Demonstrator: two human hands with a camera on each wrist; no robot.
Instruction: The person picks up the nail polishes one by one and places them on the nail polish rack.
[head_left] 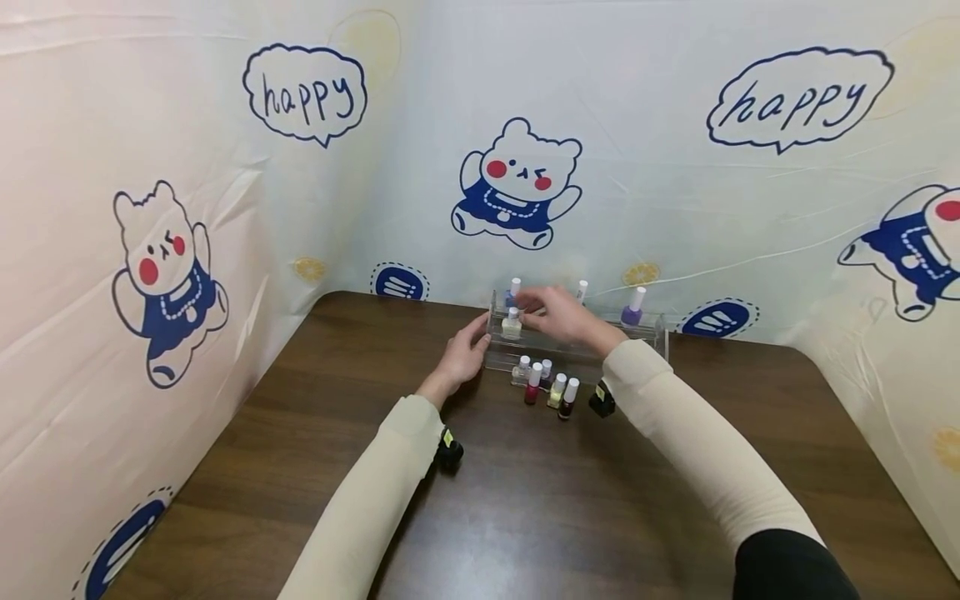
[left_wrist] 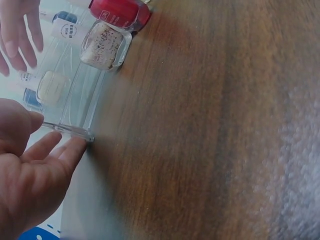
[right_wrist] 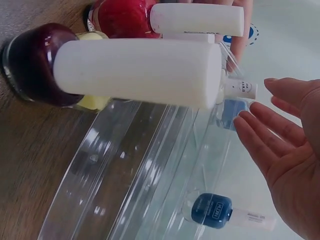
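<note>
Patterned cloth (head_left: 420,92) backs the tabletop (head_left: 480,517), near whose far edge a clear rack (right_wrist: 150,170), gripped at its left end by the left hand (head_left: 463,357), carries a pale bottle (head_left: 512,327) upright just left of the nearer right hand (head_left: 564,317), its fingers parted and empty.

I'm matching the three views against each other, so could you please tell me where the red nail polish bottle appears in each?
Head: the red bottle is below and slightly right of centre.
Left wrist: the red bottle is at the top edge, left of centre.
Right wrist: the red bottle is at the top, left of centre.
Shared landmark: the clear rack.
</note>
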